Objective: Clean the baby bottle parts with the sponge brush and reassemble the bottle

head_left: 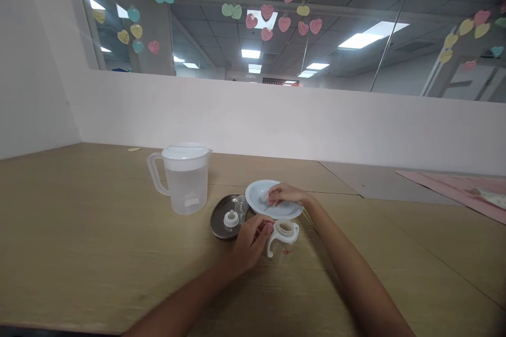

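A baby bottle (283, 245) without its top stands upright on the table, its white handle collar around the open neck. My left hand (253, 239) is closed at the bottle's left handle, thumb and fingers pressed together there. Over a white plate (255, 189) just behind the bottle, my right hand (288, 194) has its fingers bent together at a small whitish thing, too small to name. Left of the plate, a round dark metal tray (217, 224) carries a bottle teat in a white ring (231, 218) and a clear cap (241, 207).
A lidded clear plastic pitcher (185, 184) stands left of the tray, its handle to the left. At the far right lies a pink cloth or sheet (446, 184). A white wall (237, 116) bounds the table (98, 253) behind, with windows bearing heart-shaped notes above.
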`<action>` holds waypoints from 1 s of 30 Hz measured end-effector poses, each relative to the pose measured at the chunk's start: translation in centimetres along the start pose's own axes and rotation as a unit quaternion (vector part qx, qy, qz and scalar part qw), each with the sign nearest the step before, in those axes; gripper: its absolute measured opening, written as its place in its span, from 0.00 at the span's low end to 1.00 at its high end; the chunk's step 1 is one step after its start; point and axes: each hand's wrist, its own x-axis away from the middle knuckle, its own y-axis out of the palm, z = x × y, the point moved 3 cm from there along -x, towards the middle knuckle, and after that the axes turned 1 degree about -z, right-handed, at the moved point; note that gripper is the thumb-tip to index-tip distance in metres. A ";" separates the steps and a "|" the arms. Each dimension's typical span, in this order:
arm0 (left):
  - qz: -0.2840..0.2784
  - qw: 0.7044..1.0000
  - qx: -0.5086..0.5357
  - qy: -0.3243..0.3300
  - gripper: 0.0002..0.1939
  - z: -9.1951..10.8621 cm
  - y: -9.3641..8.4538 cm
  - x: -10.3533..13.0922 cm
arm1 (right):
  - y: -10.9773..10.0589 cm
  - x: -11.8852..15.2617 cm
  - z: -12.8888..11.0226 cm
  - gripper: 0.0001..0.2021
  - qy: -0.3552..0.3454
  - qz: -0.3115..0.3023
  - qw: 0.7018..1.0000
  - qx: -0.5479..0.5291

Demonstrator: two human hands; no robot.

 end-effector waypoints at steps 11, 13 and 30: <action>-0.026 0.999 -0.021 -0.014 0.21 -0.9 0.3 0.5 | -5.1 5.3 -6.0 0.15 -0.134 0.254 0.901 -0.325; -0.031 0.998 -0.047 -0.014 0.24 -1.1 0.3 0.5 | -5.2 5.8 -6.5 0.16 -0.134 0.259 0.901 -0.320; -0.022 0.991 -0.128 0.003 0.30 -1.1 0.7 0.4 | -4.3 6.7 -8.6 0.14 -0.135 0.237 0.923 -0.272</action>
